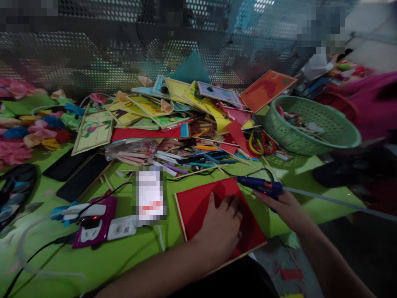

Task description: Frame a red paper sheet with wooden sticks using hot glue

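My left hand (221,227) rests on a red square card (195,203), its fingers apart and slightly bent. Pale thin sticks edge the card on its left and near sides; the card overhangs the table's front edge. In my right hand (290,210) is a blue hot glue gun (259,185), gripped by its handle. The gun's nozzle points left, just over the card's far right corner. A long translucent glue stick (335,201) trails out of its back to the right.
A purple power strip (110,213) with cables lies left, beside a blurred lit phone (149,194) and two dark phones (83,178). Pens, sticks, yellow-handled scissors (256,142) and framed pictures (145,105) pile up behind. A green basket (310,124) stands right; paper flowers (37,120) lie far left.
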Demonstrator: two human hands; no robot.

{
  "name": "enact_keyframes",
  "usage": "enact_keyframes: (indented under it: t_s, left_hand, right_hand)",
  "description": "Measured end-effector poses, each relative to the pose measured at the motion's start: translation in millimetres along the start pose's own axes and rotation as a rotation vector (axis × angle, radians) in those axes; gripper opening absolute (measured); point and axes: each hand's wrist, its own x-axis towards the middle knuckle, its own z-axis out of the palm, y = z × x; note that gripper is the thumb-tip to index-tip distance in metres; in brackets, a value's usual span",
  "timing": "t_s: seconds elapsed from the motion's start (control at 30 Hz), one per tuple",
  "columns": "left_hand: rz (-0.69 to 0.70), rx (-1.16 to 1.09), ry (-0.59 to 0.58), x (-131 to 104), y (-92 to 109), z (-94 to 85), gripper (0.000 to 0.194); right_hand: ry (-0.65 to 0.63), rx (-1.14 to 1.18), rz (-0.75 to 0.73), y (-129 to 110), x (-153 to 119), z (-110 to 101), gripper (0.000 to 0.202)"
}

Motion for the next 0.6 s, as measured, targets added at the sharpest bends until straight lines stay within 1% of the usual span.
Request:
enact_keyframes:
  t_s: [0.07,0.13,0.27,0.43,0.53,0.6]
  left_hand:
    - [-0.015,-0.011,0.002,0,0,-1.5,0.05]
    - [-0.037,-0.033,0.012,1,0,-1.8,0.05]
    - [-0.07,-0.072,0.039,1,0,0.5,0.05]
    - [-0.077,-0.043,0.06,-1,2,-0.9,0.053]
    - [-0.082,-0.03,0.034,-2,2,-3.6,0.053]
    - [-0.071,-0.043,0.014,-2,2,-5.1,0.054]
  right_hand:
    - [0.057,0.096,0.058,0,0,-6,0.049]
    - [0.141,0.161,0.087,4,2,-15,0.051]
    - [0.305,0.205,0.095,24,12,-43,0.053]
    - [0.434,0.134,0.158,54,35,-74,0.054]
    - [0.468,0.028,0.169,70,51,-85,0.054]
    - [0.469,-0.056,0.146,78,60,-91,0.054]
